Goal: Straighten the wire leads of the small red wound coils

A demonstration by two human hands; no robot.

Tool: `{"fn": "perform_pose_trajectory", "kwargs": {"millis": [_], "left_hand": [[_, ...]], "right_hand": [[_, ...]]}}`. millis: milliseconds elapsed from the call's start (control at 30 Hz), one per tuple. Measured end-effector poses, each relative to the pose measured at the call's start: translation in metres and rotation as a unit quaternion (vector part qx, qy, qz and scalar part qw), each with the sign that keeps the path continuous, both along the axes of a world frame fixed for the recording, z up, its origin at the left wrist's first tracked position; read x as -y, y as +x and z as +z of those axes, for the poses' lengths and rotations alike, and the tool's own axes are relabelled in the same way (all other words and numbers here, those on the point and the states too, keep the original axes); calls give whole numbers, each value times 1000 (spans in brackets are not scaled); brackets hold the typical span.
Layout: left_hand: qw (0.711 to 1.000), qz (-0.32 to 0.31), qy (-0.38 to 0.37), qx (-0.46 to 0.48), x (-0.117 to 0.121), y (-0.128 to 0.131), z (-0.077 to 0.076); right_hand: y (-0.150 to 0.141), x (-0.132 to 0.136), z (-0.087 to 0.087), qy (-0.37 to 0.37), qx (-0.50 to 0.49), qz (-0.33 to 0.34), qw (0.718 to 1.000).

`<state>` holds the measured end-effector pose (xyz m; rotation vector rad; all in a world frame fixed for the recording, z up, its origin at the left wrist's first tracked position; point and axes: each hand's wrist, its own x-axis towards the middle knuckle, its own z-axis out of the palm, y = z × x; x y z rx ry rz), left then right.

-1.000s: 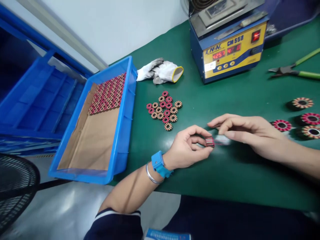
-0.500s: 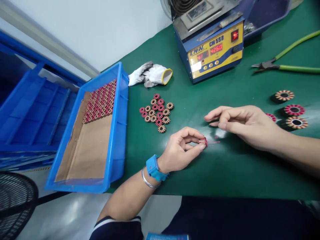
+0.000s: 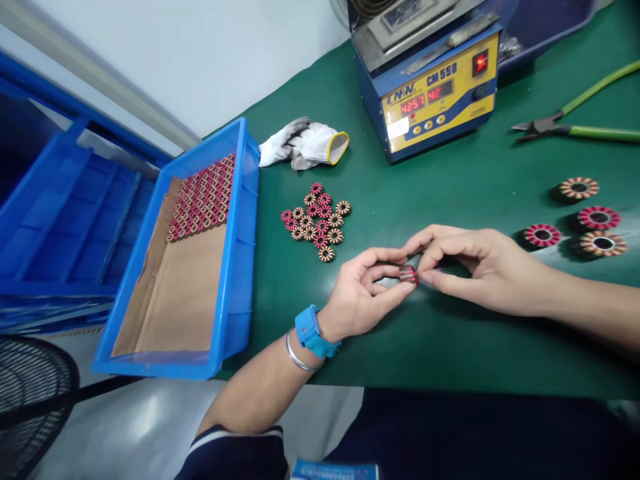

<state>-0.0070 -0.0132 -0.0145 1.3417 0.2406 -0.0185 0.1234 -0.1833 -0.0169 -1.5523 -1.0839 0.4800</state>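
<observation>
My left hand [image 3: 357, 293], wearing a blue wrist strap [image 3: 313, 331], holds a small wound stator core [image 3: 407, 274] with red wire between thumb and fingers. The core is tipped on its side above the green table. My right hand [image 3: 493, 270] meets it from the right, thumb and index finger pinched at its red wire lead [image 3: 437, 264], of which only a bit shows. To the right of that hand stand several stators, among them a red one [image 3: 543, 235] and a copper-coloured one [image 3: 579, 189]. A group of red and copper stators [image 3: 321, 227] stands left of centre.
A blue bin [image 3: 237, 267] lined with cardboard holds rows of stators at the left. White gloves [image 3: 320, 145] lie behind the group. A solder pot unit [image 3: 440, 100] with lit red digits stands at the back. Green-handled cutters [image 3: 543, 127] lie at the right.
My right hand has moved left and down to the stator and closed on its wire, uncovering a red stator behind it. My left hand still holds the stator. The camera view has shifted slightly.
</observation>
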Motion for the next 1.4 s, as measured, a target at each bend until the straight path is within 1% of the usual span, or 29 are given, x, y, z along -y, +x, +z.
{"fn": "perform_pose_trajectory", "kwargs": {"millis": [200,367,467,633,733,833,933,1000,1033,1100,1200,1300,1400], "left_hand": [[999,8,22,30,-2,2,-3],[997,-3,29,69,-3,2,-7],[997,-7,34,69,-4,2,-8],[997,-6,54,60,-5,1,-9],[994,6,80,69,-3,1,-7],[985,41,145,89,0,0,-5],[968,61,212,116,2,-2,-3],[965,53,225,122,3,-3,-2],[966,48,222,120,3,-3,-1],[971,43,206,109,2,-3,-1],[978,43,181,96,2,-2,-1],[980,40,165,99,2,-1,-2],[980,32,165,104,2,-2,-2]], "right_hand": [[0,-1,1,1,-4,0,1000],[0,0,-1,5,-2,-4,1000],[-2,0,-1,8,-11,-6,1000],[-2,-1,0,13,9,-11,1000],[-2,0,-1,6,15,-13,1000],[-6,1,-1,10,51,-27,998],[-13,5,1,50,146,-31,988],[-17,8,4,80,202,-8,976],[-17,9,5,91,208,3,974],[-15,12,5,87,177,4,980],[-7,11,0,33,114,-26,993],[-1,8,-6,-6,95,-13,995],[0,5,-7,-13,80,-1,997]]}}
